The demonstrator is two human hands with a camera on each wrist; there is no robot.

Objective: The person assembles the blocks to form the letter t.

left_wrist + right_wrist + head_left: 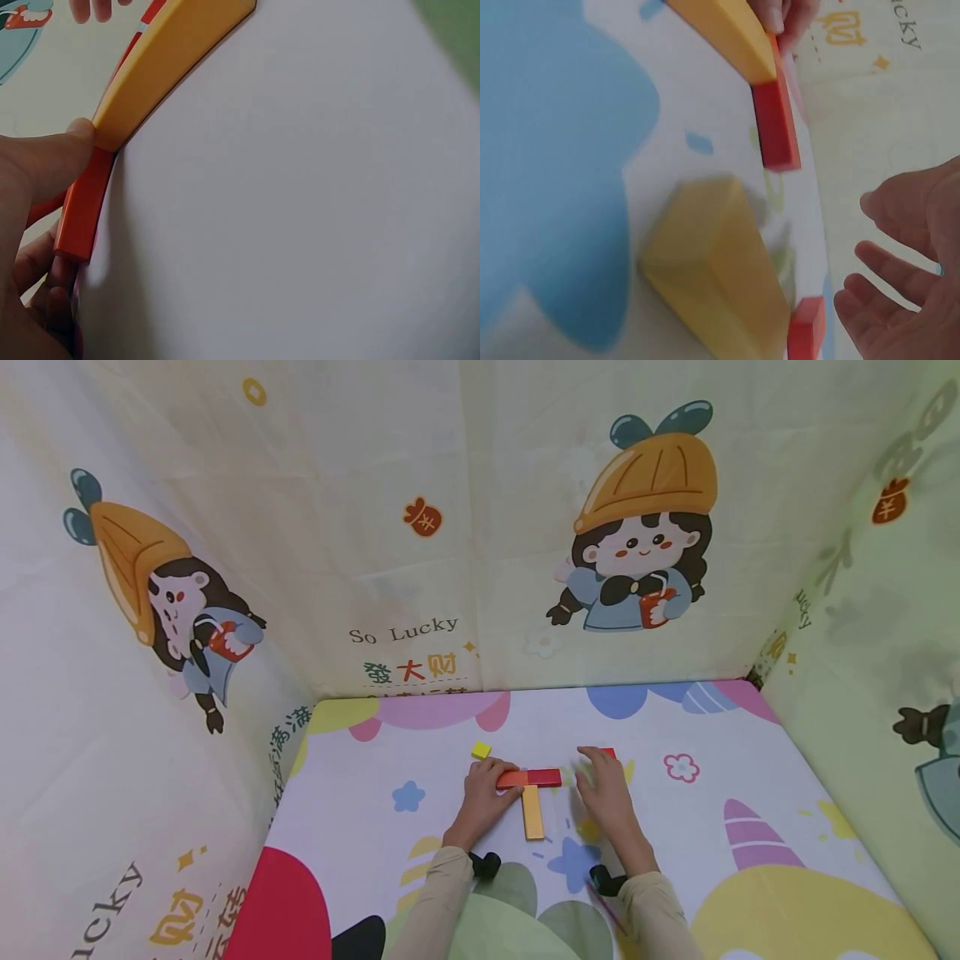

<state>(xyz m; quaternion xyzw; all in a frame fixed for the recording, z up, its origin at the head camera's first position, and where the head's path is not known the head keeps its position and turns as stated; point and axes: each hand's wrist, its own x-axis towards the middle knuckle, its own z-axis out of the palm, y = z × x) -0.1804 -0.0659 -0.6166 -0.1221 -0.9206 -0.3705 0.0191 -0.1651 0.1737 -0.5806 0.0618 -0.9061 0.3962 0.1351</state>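
My left hand pinches an orange-red block, thumb on the near side and fingers behind. In the left wrist view, the thumb lies where this block meets a long yellow-orange block. A dark red block continues the row to the right. Below their joint, the yellow-orange block points toward me, making a T shape. My right hand is held apart to the right, fingers loosely spread with nothing between them. Beyond its fingertips lies another red block, partly hidden.
A small yellow cube sits behind my left hand. Close to the right wrist camera is a yellow block with slanted faces. The tabletop cloth carries printed stars and shapes, and patterned fabric walls enclose the table.
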